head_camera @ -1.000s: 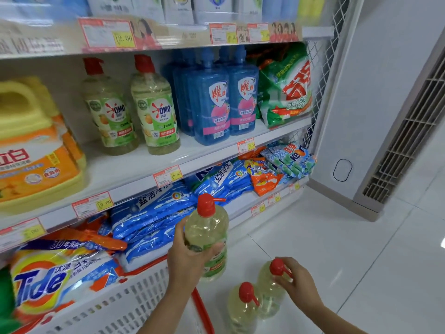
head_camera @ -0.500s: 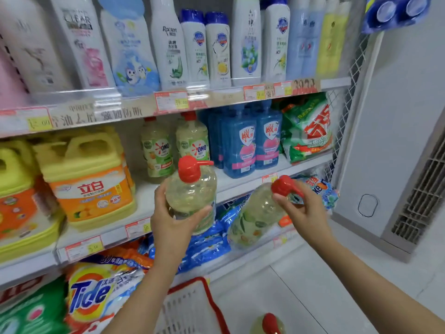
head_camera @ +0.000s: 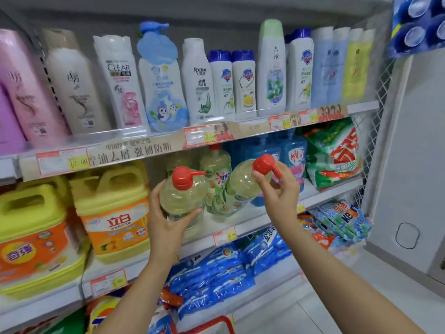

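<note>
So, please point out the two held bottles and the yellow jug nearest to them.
Upright held bottle (head_camera: 180, 201): head view, middle of its clear body.
Tilted held bottle (head_camera: 239, 186): head view, middle of its slanted body.
Yellow jug (head_camera: 115, 222): head view, on its orange label.

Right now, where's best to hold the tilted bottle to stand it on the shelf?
Probably the neck just below the red cap, from the right, as the right hand has it: the tilted bottle leans base-first toward the shelf, and its body is wide.
</note>
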Demonstrator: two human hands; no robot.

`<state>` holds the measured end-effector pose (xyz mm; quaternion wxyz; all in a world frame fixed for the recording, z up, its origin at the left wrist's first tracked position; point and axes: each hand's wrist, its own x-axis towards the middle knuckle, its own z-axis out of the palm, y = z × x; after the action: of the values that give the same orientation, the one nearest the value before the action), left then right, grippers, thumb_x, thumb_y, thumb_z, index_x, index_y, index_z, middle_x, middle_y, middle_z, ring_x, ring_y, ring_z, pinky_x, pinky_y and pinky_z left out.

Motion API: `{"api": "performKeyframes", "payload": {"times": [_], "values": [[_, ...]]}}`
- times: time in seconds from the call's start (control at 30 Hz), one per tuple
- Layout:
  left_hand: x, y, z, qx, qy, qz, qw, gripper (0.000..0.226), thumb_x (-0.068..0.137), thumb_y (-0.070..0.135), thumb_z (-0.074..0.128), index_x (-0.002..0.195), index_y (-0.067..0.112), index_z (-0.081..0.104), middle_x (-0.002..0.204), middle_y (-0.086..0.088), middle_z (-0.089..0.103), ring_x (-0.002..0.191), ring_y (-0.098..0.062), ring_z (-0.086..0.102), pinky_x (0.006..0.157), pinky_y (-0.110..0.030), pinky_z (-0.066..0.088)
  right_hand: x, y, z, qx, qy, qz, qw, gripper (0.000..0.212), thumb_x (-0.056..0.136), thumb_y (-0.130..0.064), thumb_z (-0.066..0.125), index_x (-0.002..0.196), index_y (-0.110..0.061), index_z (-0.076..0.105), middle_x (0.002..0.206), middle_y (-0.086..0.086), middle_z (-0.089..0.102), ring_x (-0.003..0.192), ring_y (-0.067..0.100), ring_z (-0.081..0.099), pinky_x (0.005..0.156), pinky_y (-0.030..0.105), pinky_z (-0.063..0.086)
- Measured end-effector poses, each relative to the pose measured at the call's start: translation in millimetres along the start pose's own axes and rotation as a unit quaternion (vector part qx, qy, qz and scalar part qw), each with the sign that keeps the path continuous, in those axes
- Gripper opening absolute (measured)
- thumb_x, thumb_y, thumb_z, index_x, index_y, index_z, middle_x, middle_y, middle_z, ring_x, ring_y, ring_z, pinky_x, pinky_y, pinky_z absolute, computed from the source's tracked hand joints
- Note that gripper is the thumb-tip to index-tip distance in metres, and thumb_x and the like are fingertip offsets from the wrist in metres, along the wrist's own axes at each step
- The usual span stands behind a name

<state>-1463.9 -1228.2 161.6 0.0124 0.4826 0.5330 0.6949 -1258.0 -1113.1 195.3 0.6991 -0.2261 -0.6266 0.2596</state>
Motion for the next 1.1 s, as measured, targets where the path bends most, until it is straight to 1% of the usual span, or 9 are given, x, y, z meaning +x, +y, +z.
{"api": "performKeyframes", "payload": {"times": [0.07,0.17,0.27,0.47,0.57,0.7,0.83,0.97,1.1], "values": [[7,-10,2,0.010,-0.003,-0.017,1.000,0.089,0.056,0.033,0.092,0.123,0.059,0.039,0.121,0.036,0.050,0.116,0.006,0.051,0.092,-0.023,0.045,5,7,10,-0.025,0.004,-0.001,1.000,0.023,0.088,-0.027,0.074,0.103,-0.041,0.063,0.106,-0.003,0.067,0.102,0.018,0.062,0.087,0.051,0.052],[16,-25,8,0.020,-0.012,-0.046,0.999,0.090,0.057,0.027,0.092,0.115,0.069,0.037,0.116,0.038,0.050,0.108,0.019,0.049,0.084,-0.009,0.041,16,17,24,-0.070,0.002,0.017,0.997,0.019,0.088,-0.029,0.074,0.107,-0.026,0.070,0.109,-0.003,0.067,0.103,0.016,0.062,0.083,0.054,0.052],[28,-36,15,0.032,-0.005,-0.074,0.997,0.088,0.057,0.030,0.092,0.116,0.066,0.037,0.114,0.033,0.052,0.099,0.024,0.050,0.076,-0.003,0.040,28,18,39,-0.086,0.000,0.022,0.996,0.025,0.088,-0.035,0.073,0.107,-0.020,0.073,0.108,-0.011,0.064,0.100,0.004,0.058,0.083,0.042,0.054],[54,-50,25,0.048,-0.008,-0.109,0.993,0.080,0.057,0.039,0.090,0.123,0.039,0.044,0.106,0.025,0.059,0.098,0.009,0.056,0.081,-0.027,0.047,41,30,57,-0.162,0.004,0.045,0.986,0.036,0.089,-0.049,0.068,0.110,-0.021,0.075,0.116,-0.013,0.065,0.102,0.003,0.057,0.076,0.023,0.043],[59,-54,30,0.063,-0.029,-0.118,0.991,0.084,0.053,0.046,0.089,0.125,0.034,0.046,0.112,0.018,0.061,0.103,-0.002,0.058,0.086,-0.033,0.050,38,34,59,-0.146,0.026,0.058,0.987,0.037,0.089,-0.047,0.068,0.114,-0.019,0.073,0.115,-0.011,0.064,0.100,-0.004,0.051,0.076,0.002,0.031],[67,-58,29,0.140,-0.048,-0.121,0.982,0.094,0.054,0.053,0.090,0.133,0.031,0.044,0.132,-0.005,0.045,0.118,-0.021,0.049,0.100,-0.046,0.045,35,32,58,-0.117,0.014,0.062,0.991,0.038,0.090,-0.041,0.068,0.118,-0.016,0.071,0.117,-0.007,0.063,0.105,0.006,0.057,0.081,0.021,0.041],[78,-56,24,0.094,-0.027,-0.132,0.986,0.059,0.058,0.047,0.089,0.107,0.039,0.057,0.109,0.007,0.068,0.101,-0.015,0.065,0.088,-0.043,0.054,32,29,58,-0.114,0.023,0.065,0.991,0.036,0.091,-0.041,0.068,0.118,-0.017,0.071,0.116,-0.008,0.064,0.104,0.006,0.058,0.080,0.025,0.043],[88,-61,30,0.190,-0.016,-0.154,0.969,0.046,0.077,0.041,0.079,0.109,0.015,0.058,0.112,-0.014,0.070,0.103,-0.032,0.066,0.087,-0.042,0.053,32,28,60,-0.108,0.018,0.075,0.991,0.037,0.091,-0.043,0.067,0.120,-0.019,0.070,0.118,-0.010,0.063,0.108,0.002,0.055,0.084,0.024,0.044],[66,-52,42,0.390,0.054,-0.102,0.913,0.087,0.078,0.051,0.073,0.138,0.000,0.037,0.134,-0.026,0.043,0.124,-0.039,0.041,0.101,-0.045,0.036,33,28,59,-0.109,0.009,0.079,0.991,0.041,0.092,-0.045,0.065,0.123,-0.019,0.068,0.120,-0.011,0.062,0.110,0.003,0.055,0.087,0.026,0.045]]}}
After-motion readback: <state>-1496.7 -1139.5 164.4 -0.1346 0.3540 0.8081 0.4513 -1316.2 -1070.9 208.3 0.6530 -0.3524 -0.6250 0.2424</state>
